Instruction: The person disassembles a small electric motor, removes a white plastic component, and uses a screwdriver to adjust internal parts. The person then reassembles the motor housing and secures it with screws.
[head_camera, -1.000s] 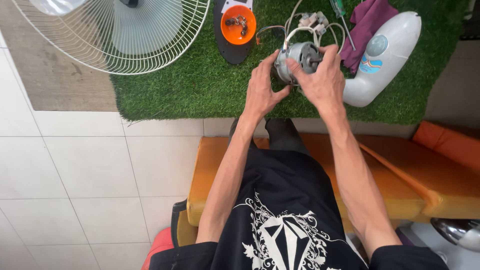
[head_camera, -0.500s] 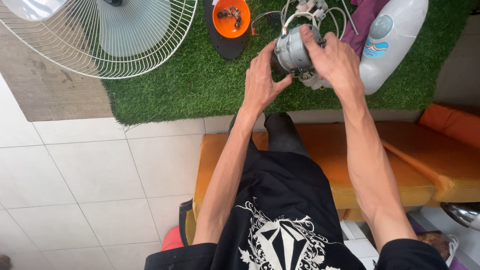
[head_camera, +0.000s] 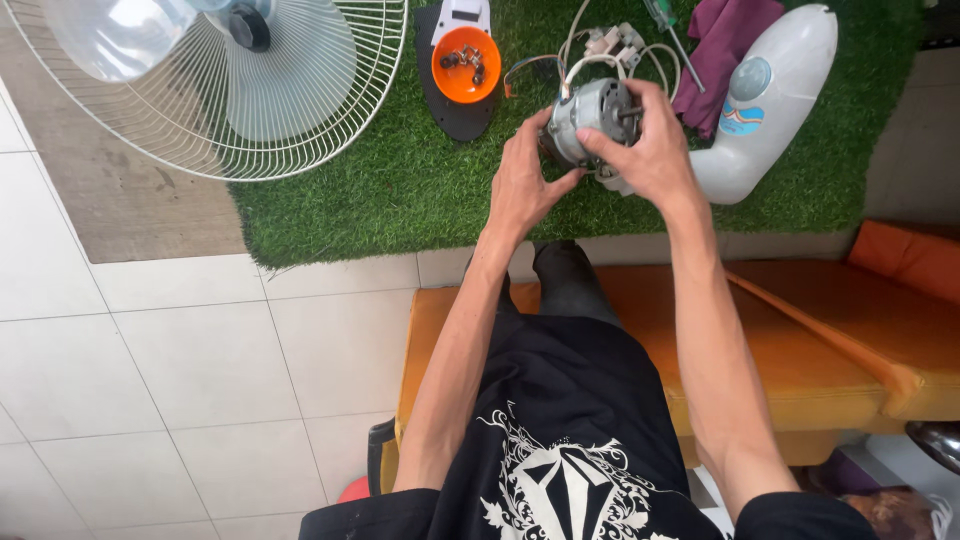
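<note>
I hold a grey metal fan motor (head_camera: 590, 115) up over the green turf mat (head_camera: 400, 190), with both hands on it. My left hand (head_camera: 525, 185) grips its lower left side. My right hand (head_camera: 650, 150) wraps its right side, with fingers over the shaft end. White and coloured wires (head_camera: 610, 50) run from the motor to the back of the mat.
A white fan grille with a clear blade (head_camera: 220, 80) lies at the top left. An orange dish of screws (head_camera: 465, 65) sits on a black base. A white fan housing (head_camera: 770, 100), a purple cloth (head_camera: 730, 50) and a screwdriver (head_camera: 670, 30) lie right. Orange cushion (head_camera: 800, 310) below.
The view has shifted a little, so the hands and motor sit lower in the picture. Both hands stay on the motor, with the right fingers now over its shaft end.
</note>
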